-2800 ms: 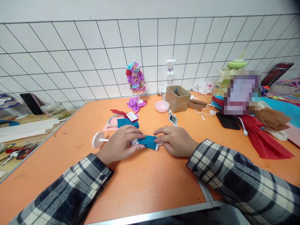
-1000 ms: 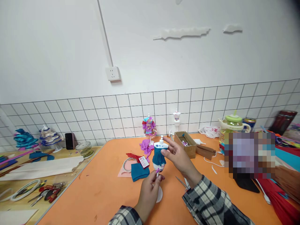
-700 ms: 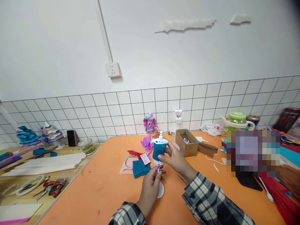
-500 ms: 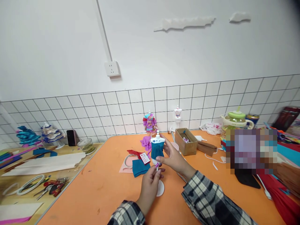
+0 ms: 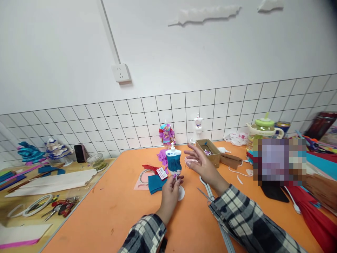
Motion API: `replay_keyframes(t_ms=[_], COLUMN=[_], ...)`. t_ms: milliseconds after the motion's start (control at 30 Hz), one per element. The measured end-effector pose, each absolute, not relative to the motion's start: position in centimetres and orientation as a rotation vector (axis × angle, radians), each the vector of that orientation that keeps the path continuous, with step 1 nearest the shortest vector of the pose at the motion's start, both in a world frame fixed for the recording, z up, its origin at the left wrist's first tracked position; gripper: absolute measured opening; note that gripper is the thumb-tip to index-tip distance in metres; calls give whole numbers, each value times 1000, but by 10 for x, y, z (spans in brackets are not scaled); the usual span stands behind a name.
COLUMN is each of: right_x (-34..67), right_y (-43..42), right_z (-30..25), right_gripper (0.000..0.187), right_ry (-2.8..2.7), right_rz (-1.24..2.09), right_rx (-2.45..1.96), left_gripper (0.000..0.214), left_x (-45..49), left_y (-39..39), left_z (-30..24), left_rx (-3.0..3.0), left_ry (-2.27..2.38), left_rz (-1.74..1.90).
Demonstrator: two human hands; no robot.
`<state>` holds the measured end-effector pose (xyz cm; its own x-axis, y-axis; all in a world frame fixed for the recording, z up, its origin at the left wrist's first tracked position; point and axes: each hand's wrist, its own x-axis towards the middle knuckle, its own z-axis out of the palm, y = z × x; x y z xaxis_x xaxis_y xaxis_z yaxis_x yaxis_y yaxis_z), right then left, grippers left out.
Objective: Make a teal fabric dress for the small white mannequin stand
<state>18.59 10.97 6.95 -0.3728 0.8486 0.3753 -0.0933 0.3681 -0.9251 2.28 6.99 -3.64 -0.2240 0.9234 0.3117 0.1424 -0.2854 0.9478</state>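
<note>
A small white mannequin stand (image 5: pixel 172 149) is wrapped round the torso in teal crepe paper (image 5: pixel 174 163). My left hand (image 5: pixel 171 188) is closed on its thin stem below the torso, above the round white base (image 5: pixel 181 193). Off to the right, my right hand (image 5: pixel 201 161) is raised with its fingers spread and nothing in them, apart from the mannequin. Beside the stand on the left lie a folded teal paper piece (image 5: pixel 155 183) and a red-and-white label (image 5: pixel 162 173). Scissors (image 5: pixel 204 194) rest partly under my right sleeve.
Behind are a purple-dressed mannequin (image 5: pixel 166 134), a bare white one (image 5: pixel 198 123) and a cardboard box (image 5: pixel 214 158). A jug with a green lid (image 5: pixel 264 128) stands at right. Dressed figures, a phone (image 5: pixel 79 153) and paper sheets lie on the left wooden table (image 5: pixel 86 189).
My right hand has let go of the mannequin's torso and moved off to the right, its fingers opening. My left hand still holds the stem, now slightly higher in view.
</note>
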Motion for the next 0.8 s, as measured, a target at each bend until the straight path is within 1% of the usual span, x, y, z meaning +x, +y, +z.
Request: replay_keyframes(t_ms=[133,233,300,467,667,800], right_x=[193,212,224,226,183,164], right_y=[90,78,76,79,98,111], right_z=[20,-13,-24,-12,23,32], right_gripper=[45,36,30,16,23,22], right_ry=[-1791,-1959,-2046,-2052,-1907,-1869], right_rz=[927,745,651,519,298,213], right_rx=[-905,-988,-1035,-1163,-1232,-1268], left_gripper=[24,23,23,26,22,25], left_x=[28,30,31,35,39,37], left_y=[88,101,109,122,115,112], left_z=[-36,-38,-39,-40,-38,-35], left_rx=[1431,1453,1458,1448,1484,1502], left_ry=[1316,1305,1301,1300,1286,1288], left_rz=[1558,1546,1540,1540,1555,1556])
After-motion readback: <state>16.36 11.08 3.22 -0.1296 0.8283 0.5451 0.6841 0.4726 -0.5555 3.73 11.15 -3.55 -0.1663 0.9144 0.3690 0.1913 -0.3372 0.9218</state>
